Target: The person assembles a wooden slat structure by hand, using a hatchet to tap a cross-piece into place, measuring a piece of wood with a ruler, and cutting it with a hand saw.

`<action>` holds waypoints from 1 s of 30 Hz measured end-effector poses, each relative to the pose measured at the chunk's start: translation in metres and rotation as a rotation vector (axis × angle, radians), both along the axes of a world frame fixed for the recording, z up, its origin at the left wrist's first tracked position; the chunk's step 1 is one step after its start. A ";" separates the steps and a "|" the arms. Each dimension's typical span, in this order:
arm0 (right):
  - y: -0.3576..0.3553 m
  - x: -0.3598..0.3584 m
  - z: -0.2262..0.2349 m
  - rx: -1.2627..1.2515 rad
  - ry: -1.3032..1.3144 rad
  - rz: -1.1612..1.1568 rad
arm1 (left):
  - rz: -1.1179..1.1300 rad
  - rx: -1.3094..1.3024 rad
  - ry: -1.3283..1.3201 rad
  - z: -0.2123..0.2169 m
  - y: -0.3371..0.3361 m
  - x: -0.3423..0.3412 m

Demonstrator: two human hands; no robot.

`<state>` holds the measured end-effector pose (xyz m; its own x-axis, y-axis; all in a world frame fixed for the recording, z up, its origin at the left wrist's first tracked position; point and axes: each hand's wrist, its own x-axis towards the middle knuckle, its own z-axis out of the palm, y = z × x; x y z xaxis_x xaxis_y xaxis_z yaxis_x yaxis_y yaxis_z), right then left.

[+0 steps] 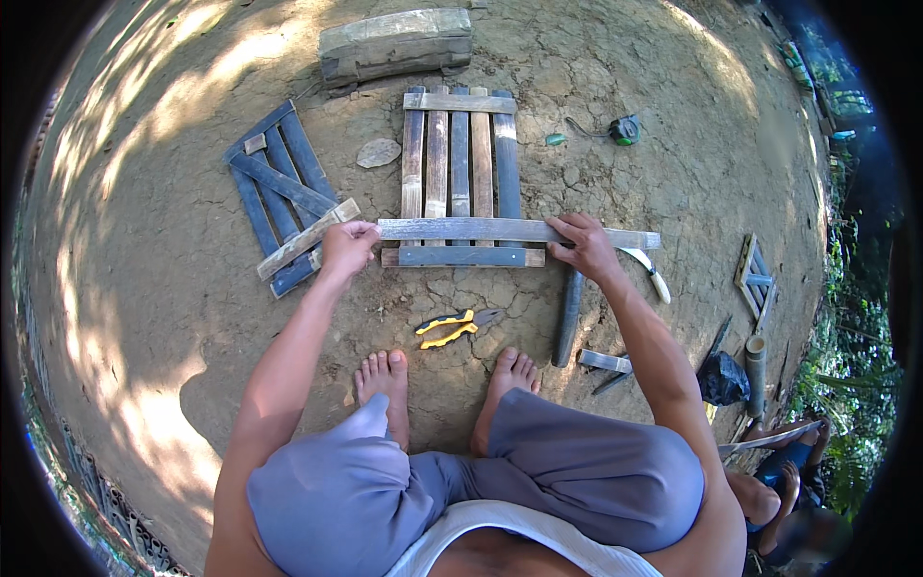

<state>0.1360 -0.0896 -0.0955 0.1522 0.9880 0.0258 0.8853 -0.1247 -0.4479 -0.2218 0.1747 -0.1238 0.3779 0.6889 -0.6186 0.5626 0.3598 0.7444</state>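
Note:
A long grey wooden slat lies crosswise over the near part of a slatted wooden panel, just beyond the panel's near crosspiece. My left hand pinches the slat's left end between thumb and fingers. Toward its right end, my right hand grips the slat from above, with a stretch of wood jutting out past it. Below my right hand lies a dark rod-like handle, its upper end hidden. A curved blade with a pale handle rests beside it. Yellow-and-black pliers lie before my feet.
A smaller slatted frame lies at left. Beyond the panel are a squared log and a tape measure. At right are a small wooden frame, a bamboo tube and a black bag. Another person sits lower right.

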 end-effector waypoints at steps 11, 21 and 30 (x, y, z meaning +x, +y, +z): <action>0.007 -0.011 0.003 0.018 0.013 -0.006 | -0.032 0.029 0.024 -0.003 0.010 -0.008; -0.001 0.007 -0.015 0.068 -0.004 0.019 | -0.067 0.043 -0.003 -0.044 0.020 -0.021; -0.013 0.003 -0.017 0.022 0.008 -0.016 | -0.082 0.039 0.026 -0.033 0.020 -0.014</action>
<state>0.1388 -0.1025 -0.1122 0.1687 0.9846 0.0464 0.8795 -0.1291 -0.4580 -0.2355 0.1949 -0.1567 0.4181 0.6801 -0.6022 0.6085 0.2826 0.7415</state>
